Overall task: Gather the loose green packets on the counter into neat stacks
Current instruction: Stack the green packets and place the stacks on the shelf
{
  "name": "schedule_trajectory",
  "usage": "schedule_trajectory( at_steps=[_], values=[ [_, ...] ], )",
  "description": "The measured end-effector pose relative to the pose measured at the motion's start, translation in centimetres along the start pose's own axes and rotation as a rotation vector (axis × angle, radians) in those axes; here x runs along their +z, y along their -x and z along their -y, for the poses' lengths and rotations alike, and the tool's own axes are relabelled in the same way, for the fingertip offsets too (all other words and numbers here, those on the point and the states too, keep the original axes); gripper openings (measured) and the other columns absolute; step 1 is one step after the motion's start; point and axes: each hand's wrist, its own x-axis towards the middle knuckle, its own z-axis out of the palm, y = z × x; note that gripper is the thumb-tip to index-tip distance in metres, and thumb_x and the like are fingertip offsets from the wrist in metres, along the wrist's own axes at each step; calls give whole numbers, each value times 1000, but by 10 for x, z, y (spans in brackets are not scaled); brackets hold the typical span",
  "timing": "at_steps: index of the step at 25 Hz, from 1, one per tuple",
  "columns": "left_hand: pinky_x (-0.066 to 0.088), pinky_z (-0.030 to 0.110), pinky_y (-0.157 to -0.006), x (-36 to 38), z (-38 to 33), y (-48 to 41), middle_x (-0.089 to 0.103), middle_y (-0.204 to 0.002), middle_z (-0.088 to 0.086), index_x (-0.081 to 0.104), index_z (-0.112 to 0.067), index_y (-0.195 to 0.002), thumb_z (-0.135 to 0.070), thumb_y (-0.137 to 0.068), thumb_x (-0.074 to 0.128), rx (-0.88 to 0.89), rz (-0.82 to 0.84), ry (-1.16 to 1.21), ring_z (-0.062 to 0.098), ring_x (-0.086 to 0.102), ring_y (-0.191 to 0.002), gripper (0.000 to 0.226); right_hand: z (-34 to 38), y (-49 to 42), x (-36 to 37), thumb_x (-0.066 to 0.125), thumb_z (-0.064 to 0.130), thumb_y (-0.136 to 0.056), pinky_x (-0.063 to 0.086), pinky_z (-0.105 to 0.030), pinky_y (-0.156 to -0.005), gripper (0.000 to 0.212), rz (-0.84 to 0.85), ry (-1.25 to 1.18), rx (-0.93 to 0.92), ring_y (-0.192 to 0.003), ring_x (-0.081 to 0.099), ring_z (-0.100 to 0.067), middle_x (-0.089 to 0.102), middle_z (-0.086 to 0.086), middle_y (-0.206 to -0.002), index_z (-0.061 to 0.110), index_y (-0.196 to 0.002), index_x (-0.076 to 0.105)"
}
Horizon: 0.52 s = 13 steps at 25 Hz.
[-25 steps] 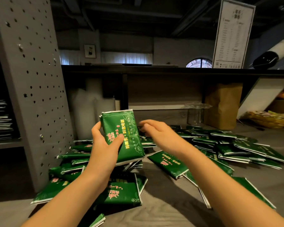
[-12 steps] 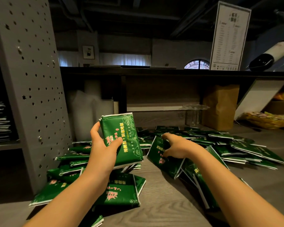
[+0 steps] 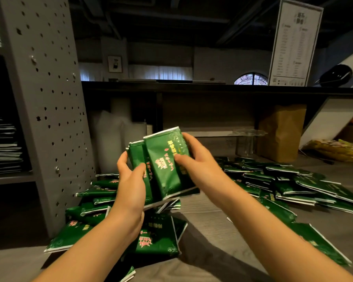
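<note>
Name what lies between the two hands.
In the head view, a bunch of green packets, gripped by the left hand and pinched by the right hand.

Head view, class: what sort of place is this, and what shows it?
Probably a café or shop's serving area: a menu-like board stands on the ledge, a brown paper bag sits below, green packets litter the counter.

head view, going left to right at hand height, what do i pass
perforated grey panel, held green packets, clear glass vessel, brown paper bag, slanted white board
</note>
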Motion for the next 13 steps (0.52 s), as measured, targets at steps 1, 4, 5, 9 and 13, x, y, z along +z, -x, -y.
schedule_trajectory(
  at_steps=[1,4,5,9,13],
  values=[
    [53,38,-80,1,0,2,61,-116,1,28,-36,-140,-23,-101,36,20,14,1,18,63,-99,41,-4,2,9,47,6,-94,48,-35,-99,45,-26,77,-45,-110,56,-11,55,5,-116,23,-135,40],
    [49,34,-91,4,-1,7,57,-123,-3,25,-35,-139,-23,-98,42,117,44,-71,13,59,-108,46,-15,7,29,46,14,-94,30,-38,-111,51,-77,220,-127,-127,33,-15,34,5,-126,29,-140,31],
    [47,33,-95,4,-1,7,55,-125,-3,24,-36,-138,-17,-96,46,153,47,-106,11,57,-110,51,-17,8,32,44,14,-95,28,-38,-112,49,-77,202,-142,-127,30,-15,31,7,-127,34,-137,31],
    [49,38,-95,4,0,8,55,-124,-2,24,-39,-133,-9,-93,51,163,62,-147,14,59,-108,57,-13,1,23,41,13,-97,30,-35,-112,47,-86,134,-77,-133,30,-12,28,5,-140,27,-141,32],
    [52,35,-85,7,0,13,58,-118,-5,27,-39,-132,-10,-94,52,85,150,-149,13,62,-100,54,-6,11,-19,40,12,-99,35,-18,-97,43,-78,279,-32,-123,40,-6,42,4,-138,24,-140,37]
  ],
)
